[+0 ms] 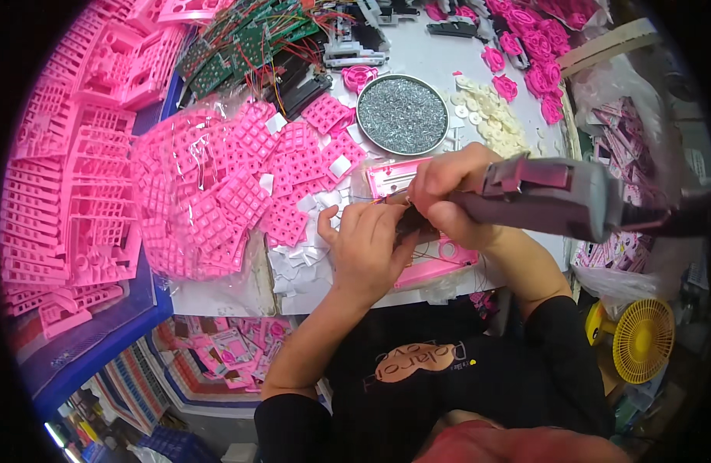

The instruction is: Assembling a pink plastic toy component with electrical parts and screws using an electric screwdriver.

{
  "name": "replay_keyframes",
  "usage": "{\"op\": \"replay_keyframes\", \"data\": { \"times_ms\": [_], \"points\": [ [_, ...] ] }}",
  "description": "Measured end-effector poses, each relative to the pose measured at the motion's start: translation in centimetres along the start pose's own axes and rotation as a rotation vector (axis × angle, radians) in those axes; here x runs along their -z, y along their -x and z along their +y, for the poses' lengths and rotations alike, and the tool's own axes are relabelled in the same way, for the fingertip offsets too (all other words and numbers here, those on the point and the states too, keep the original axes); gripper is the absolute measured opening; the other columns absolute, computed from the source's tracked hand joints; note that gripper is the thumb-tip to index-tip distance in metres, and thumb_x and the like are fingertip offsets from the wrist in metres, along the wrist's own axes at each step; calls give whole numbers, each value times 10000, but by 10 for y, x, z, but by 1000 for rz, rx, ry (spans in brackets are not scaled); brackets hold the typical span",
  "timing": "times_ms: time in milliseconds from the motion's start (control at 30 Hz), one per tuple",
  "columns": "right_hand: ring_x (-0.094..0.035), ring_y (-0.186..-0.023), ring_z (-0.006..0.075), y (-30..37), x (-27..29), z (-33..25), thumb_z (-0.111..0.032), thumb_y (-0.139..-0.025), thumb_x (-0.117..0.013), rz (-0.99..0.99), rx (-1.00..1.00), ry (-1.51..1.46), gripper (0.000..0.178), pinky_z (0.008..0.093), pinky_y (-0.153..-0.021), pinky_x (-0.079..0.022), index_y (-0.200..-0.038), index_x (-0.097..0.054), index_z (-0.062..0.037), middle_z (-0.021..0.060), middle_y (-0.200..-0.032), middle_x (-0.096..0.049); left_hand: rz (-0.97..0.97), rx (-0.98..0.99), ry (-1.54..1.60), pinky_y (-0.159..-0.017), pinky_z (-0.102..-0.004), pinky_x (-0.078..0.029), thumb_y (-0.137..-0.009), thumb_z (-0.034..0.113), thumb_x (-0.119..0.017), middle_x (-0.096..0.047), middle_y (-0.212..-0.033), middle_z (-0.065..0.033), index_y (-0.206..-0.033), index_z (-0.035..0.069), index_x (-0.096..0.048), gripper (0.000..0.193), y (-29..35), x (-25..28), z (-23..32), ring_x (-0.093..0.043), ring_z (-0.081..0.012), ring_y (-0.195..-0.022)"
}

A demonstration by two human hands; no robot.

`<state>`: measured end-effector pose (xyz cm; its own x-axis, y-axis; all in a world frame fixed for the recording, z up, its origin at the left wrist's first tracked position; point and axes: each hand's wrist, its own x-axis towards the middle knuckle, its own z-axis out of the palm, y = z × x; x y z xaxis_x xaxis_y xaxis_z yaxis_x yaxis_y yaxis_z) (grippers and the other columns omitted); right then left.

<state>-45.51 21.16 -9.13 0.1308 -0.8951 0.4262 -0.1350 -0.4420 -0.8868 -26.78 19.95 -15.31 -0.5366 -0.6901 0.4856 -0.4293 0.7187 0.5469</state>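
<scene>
A corded power screwdriver (pixel 537 202), dark grey, lies nearly level in the grip of my right hand (pixel 457 185), its tip end hidden behind my fingers. Below it on the table is a pink plastic toy casing (pixel 429 272) with thin wires inside. My left hand (pixel 365 245) is curled at the casing, fingers and thumb closed about a dark part (pixel 411 222) that my hands mostly cover. Another pink framed piece (pixel 390 176) shows just beyond my fingers. Beyond the hands stands a round tin (pixel 361 127) full of small metal screws.
Pink button pads (pixel 294 158), some bagged, and white paper squares (pixel 301 266) lie left. Pink casings (pixel 101 177) are stacked farther left. Green circuit boards (pixel 243 50) with wires lie far back. Cream discs (pixel 490 116) and pink rose-shaped parts (pixel 537 46) sit right, above a yellow fan (pixel 643 341).
</scene>
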Motion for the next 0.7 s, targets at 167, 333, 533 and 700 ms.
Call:
{"op": "replay_keyframes", "data": {
  "times_ms": [167,333,533,700],
  "points": [
    [-516,-606,165,-2,2,-4,-100,-916,-710,-45,38,65,250,364,-634,-500,-1012,-480,-82,57,-719,-531,38,-14,16,-996,-504,-254,-736,251,-806,-641,-1016,-2,-1072,104,-634,405,1,-4,-3,-590,-206,-996],
    [-518,-597,161,-4,0,-3,-128,-920,-716,3,53,-36,246,361,-620,-500,-1013,-493,-85,49,-708,-530,34,-22,27,-1011,-476,-242,-726,269,-805,-637,-1002,-17,-1030,99,-633,389,-3,-3,-2,-589,-213,-982],
    [-478,-564,138,-6,-5,-6,-202,-958,-694,44,83,-101,310,343,-578,-471,-1140,-475,-81,26,-667,-505,18,-4,18,-996,-474,-250,-727,259,-806,-628,-984,-14,-1037,98,-635,389,0,-1,-2,-585,-218,-968],
    [-475,-573,122,-8,-2,-12,-179,-954,-689,131,18,-221,333,323,-558,-446,-1169,-459,-71,30,-680,-513,-55,56,37,-976,-480,-293,-713,280,-832,-613,-1044,-25,-1113,94,-627,487,-12,16,12,-575,-232,-997]
  ]
}}
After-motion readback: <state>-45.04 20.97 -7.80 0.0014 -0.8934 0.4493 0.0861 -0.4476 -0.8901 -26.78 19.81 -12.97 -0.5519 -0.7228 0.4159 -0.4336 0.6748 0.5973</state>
